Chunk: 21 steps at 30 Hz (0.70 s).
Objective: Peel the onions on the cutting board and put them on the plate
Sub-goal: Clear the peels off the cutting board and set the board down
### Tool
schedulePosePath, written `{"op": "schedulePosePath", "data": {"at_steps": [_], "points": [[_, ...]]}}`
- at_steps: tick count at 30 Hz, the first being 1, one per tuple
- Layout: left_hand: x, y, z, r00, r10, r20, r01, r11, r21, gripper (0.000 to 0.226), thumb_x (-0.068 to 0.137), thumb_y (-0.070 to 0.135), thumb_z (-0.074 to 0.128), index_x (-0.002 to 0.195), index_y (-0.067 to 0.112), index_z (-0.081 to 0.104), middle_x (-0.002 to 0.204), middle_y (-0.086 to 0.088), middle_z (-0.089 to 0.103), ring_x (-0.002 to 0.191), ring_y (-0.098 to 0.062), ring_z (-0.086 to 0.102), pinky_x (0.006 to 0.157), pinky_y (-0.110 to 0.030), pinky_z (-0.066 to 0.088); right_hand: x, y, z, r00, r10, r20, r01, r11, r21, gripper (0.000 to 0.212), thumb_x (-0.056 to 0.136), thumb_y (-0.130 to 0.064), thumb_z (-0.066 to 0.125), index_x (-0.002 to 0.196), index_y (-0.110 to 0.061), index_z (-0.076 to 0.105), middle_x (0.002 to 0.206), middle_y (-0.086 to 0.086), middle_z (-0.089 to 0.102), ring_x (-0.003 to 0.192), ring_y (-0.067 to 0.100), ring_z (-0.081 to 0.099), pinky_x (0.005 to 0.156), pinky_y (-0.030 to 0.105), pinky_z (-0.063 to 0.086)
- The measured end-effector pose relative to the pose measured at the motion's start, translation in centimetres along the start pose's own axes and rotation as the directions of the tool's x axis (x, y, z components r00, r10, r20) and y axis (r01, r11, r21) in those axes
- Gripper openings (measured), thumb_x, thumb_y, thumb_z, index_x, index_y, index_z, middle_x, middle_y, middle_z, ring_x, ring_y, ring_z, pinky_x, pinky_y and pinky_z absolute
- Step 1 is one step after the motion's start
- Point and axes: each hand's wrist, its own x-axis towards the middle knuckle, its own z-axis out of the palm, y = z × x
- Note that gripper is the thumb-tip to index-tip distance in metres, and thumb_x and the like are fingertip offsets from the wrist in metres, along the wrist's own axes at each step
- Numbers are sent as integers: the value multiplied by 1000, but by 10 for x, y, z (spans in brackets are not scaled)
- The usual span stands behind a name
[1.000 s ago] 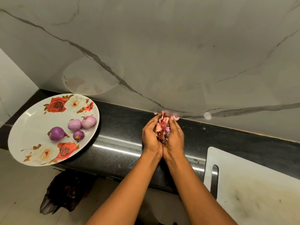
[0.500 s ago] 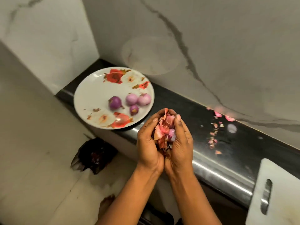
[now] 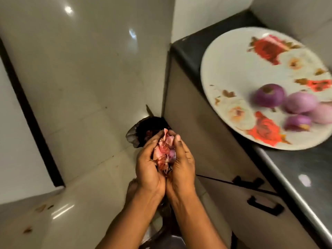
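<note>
My left hand (image 3: 149, 166) and right hand (image 3: 184, 164), cupped together, fingers curled, hold onion peels (image 3: 164, 151) near the black bag (image 3: 140, 132).

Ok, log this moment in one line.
hands: left hand, right hand cup onion skins | near: dark bag | plate: four peeled onions

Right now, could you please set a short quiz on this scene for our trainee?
1. How many peeled onions lie on the plate?
2. True or false: the left hand and right hand together cup a knife.
3. The dark bag beyond the hands lies on: A a shelf, B the floor, C a chair.
Key: 1 four; 2 false, they cup onion peels; 3 B.
</note>
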Motion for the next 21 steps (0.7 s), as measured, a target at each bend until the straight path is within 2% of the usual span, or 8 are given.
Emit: {"op": "schedulePosePath", "data": {"at_steps": [6,10,13,15,16,18,21], "points": [[134,-11,-69,985,53,-164,-53,999,6,38,98,12,56,131,-2,69,128,-21,72,120,-31,70,107,-39,54,130,97,-16,992,113,-48,-118,987,-108,35,105,-26,60,129,-2,70,128,18,73,124,32,68,114,49,49],[224,-30,-100,968,-29,-251,14,998,-63,35,96,10,60,127,-2,72,116,-17,76,110,-29,74,100,-36,59,228,153,-37,981,156,-115,-169,979,-114,31,104,-26,62,122,-3,73,121,16,76,114,30,73,106,46,55],[287,-45,-125,949,-79,-305,74,997,-30,31,100,14,57,121,-1,74,106,-14,79,96,-27,78,87,-35,62,293,182,-46,967,179,-178,-210,963,-169,29,97,-30,68,108,-6,78,113,16,78,105,30,76,98,44,58],[322,-55,-140,936,-89,-340,87,996,-20,29,99,16,55,112,-1,75,97,-13,77,85,-26,77,81,-35,62,330,200,-53,950,216,-226,-267,936,-227,43,83,-34,72,112,-3,77,117,18,77,106,33,76,99,47,59],[334,-57,-144,925,-98,-368,95,995,-26,28,100,17,53,104,1,75,91,-12,77,81,-26,76,79,-35,62,347,208,-58,941,224,-253,-286,926,-246,44,84,-34,70,114,-1,77,118,19,76,106,34,76,94,46,61],[351,-61,-151,904,-118,-411,114,993,-35,32,104,25,50,93,6,73,82,-10,77,76,-26,75,80,-36,61,371,218,-68,922,266,-281,-348,887,-303,41,96,-35,61,118,-3,75,119,18,76,104,33,76,84,41,63],[367,-62,-156,899,-148,-412,116,988,-102,43,110,36,42,90,11,70,81,-9,77,81,-28,72,93,-43,58,384,217,-70,906,289,-309,-384,869,-312,47,103,-45,49,125,-9,70,122,17,75,109,36,73,88,44,60]]}}
